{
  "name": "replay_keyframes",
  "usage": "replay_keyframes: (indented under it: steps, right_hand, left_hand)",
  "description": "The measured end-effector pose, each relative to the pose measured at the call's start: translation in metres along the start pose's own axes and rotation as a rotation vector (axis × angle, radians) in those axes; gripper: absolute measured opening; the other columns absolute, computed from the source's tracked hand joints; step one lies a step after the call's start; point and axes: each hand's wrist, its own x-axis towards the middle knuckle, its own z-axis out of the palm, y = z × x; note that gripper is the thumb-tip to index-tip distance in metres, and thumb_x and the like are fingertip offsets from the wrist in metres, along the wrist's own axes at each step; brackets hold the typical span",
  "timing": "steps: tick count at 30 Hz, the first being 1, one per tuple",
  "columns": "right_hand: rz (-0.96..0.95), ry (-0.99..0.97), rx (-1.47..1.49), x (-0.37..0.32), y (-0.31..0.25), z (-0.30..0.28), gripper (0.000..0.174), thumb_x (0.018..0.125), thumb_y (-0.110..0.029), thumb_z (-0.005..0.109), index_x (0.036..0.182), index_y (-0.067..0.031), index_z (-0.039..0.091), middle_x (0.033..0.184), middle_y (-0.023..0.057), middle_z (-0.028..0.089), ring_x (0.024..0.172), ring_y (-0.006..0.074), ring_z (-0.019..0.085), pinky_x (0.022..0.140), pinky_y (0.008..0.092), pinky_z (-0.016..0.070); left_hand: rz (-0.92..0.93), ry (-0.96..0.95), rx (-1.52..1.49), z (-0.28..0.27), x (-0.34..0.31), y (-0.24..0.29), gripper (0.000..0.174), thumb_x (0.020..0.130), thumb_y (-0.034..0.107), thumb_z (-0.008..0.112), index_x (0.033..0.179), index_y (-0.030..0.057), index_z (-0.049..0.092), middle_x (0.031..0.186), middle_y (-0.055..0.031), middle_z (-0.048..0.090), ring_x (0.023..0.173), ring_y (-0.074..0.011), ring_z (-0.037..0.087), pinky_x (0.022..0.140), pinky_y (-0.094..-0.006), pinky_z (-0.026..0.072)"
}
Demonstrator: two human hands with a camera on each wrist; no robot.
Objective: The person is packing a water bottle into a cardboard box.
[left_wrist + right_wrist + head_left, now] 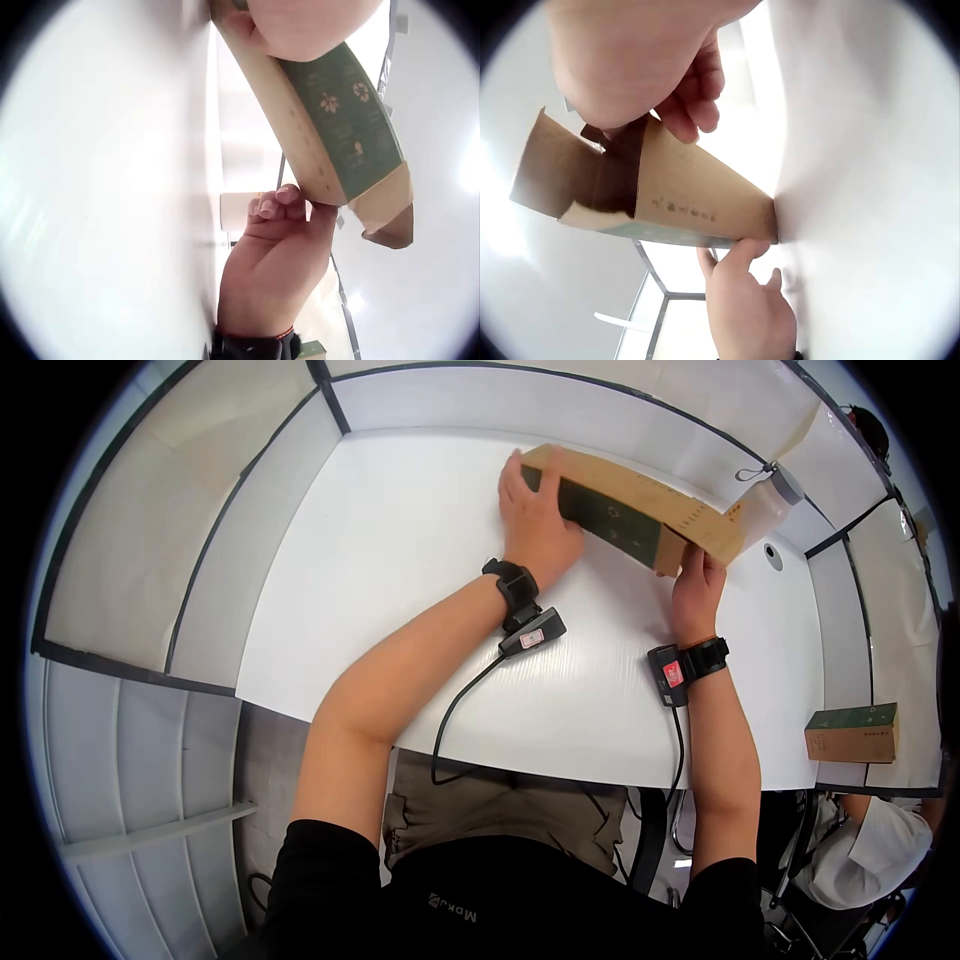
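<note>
A long brown cardboard box (640, 490) with a dark green side (605, 518) is held tilted over the white table. Its right end is open, with flaps (544, 161) sticking out and a dark interior (615, 180) visible in the right wrist view. My left hand (540, 525) grips the opposite end, thumb on the green side; in the right wrist view that end comes down right at the tabletop. At the open end, my right hand (697, 595) holds the box's edge with curled fingers (268, 206), its thumb partly hidden by the cardboard.
A bottle (765, 510) with a grey lid stands behind the box's open end, close to a round cable hole (772, 557). A smaller green and brown box (852, 734) sits at the right edge. Low partitions (530, 405) enclose the table; another person's sleeve (870, 855) shows at lower right.
</note>
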Motion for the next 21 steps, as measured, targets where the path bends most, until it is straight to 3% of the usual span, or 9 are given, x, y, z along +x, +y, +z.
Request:
replay_keyframes:
  steps: [1,4,6,8,9,12,13,16,21]
  right_hand:
    - [-0.02,0.019,-0.034,-0.005,-0.002,0.002,0.03,0.106,-0.015,0.045,0.098,0.0052,0.066,0.077,0.008,0.067,0.067,0.0143,0.06,0.067,0.0297,0.0499]
    - [-0.008,-0.092,0.04,-0.006,-0.007,0.006,0.037,0.109,-0.026,0.047,0.096,0.0036,0.066,0.084,0.0093,0.068,0.07,0.0163,0.062,0.068,0.0315,0.0498]
    - [-0.004,-0.195,-0.058,-0.004,-0.004,0.003,0.032,0.107,-0.021,0.049,0.102,0.005,0.067,0.087,0.0071,0.07,0.076,0.0132,0.061,0.073,0.0285,0.0493]
    - [-0.058,-0.266,-0.239,-0.006,0.001,0.0,0.03,0.106,-0.019,0.05,0.108,0.0055,0.068,0.09,0.0052,0.071,0.081,0.011,0.061,0.076,0.0266,0.0487]
    - [0.042,-0.325,-0.157,-0.005,-0.002,0.002,0.029,0.105,-0.016,0.051,0.118,0.0045,0.067,0.097,0.0031,0.071,0.088,0.0087,0.06,0.081,0.0249,0.0484]
    - [-0.017,-0.352,-0.136,-0.011,-0.006,0.013,0.029,0.103,-0.012,0.05,0.123,0.003,0.065,0.094,0.006,0.07,0.086,0.0108,0.06,0.082,0.0268,0.0489]
    - [0.011,-0.405,-0.16,-0.011,-0.007,0.012,0.029,0.103,-0.01,0.05,0.124,0.0027,0.064,0.101,0.0071,0.071,0.092,0.0115,0.06,0.087,0.0271,0.0482]
    - [-0.073,-0.421,-0.204,-0.014,-0.013,0.019,0.028,0.103,-0.009,0.049,0.124,0.0017,0.064,0.101,0.0066,0.071,0.093,0.0113,0.059,0.088,0.0271,0.0476]
    - [0.042,-0.435,-0.212,-0.014,-0.019,0.016,0.027,0.104,-0.012,0.051,0.123,0.0006,0.066,0.099,0.0053,0.071,0.091,0.0112,0.059,0.086,0.0264,0.0471]
  left_hand:
    - [-0.062,0.025,0.025,0.002,-0.001,0.001,0.091,0.079,0.003,0.065,0.158,0.0152,0.022,0.152,-0.0327,0.016,0.141,-0.0516,0.024,0.117,-0.052,0.0293]
    - [-0.118,0.195,-0.27,0.01,0.003,-0.007,0.089,0.085,0.006,0.06,0.16,0.0117,0.012,0.148,-0.0386,0.018,0.135,-0.0507,0.037,0.111,-0.058,0.0361]
    - [-0.363,-0.053,-0.648,0.004,0.008,-0.014,0.086,0.096,0.028,0.056,0.159,0.0027,0.003,0.151,-0.0344,0.023,0.116,-0.0435,0.059,0.094,-0.0536,0.0521]
    - [-0.619,-0.241,-1.192,-0.026,0.011,0.01,0.09,0.099,0.039,0.052,0.158,-0.0007,-0.004,0.152,-0.0314,0.028,0.108,-0.0396,0.065,0.085,-0.051,0.0569]
    - [-0.67,-0.208,-1.162,-0.022,0.013,0.01,0.103,0.098,0.055,0.05,0.157,-0.0009,-0.012,0.148,-0.0258,0.04,0.111,-0.0356,0.064,0.087,-0.0496,0.0566]
    - [-0.609,-0.374,-1.251,-0.01,0.018,-0.007,0.11,0.094,0.056,0.057,0.157,0.0011,-0.016,0.142,-0.0234,0.047,0.11,-0.032,0.064,0.088,-0.0471,0.0557]
    - [-0.618,-0.359,-1.24,-0.004,0.018,-0.01,0.105,0.091,0.058,0.061,0.157,0.0001,0.002,0.133,-0.018,0.054,0.106,-0.0271,0.064,0.086,-0.0434,0.0552]
    - [-0.567,-0.485,-1.377,-0.002,0.023,-0.022,0.086,0.092,0.055,0.061,0.148,0.0019,0.023,0.127,-0.0145,0.055,0.102,-0.024,0.063,0.085,-0.0404,0.0549]
    - [-0.601,-0.475,-1.418,-0.007,0.02,-0.015,0.055,0.097,0.051,0.054,0.128,0.0057,0.047,0.118,-0.0091,0.059,0.106,-0.0198,0.061,0.086,-0.0374,0.0536]
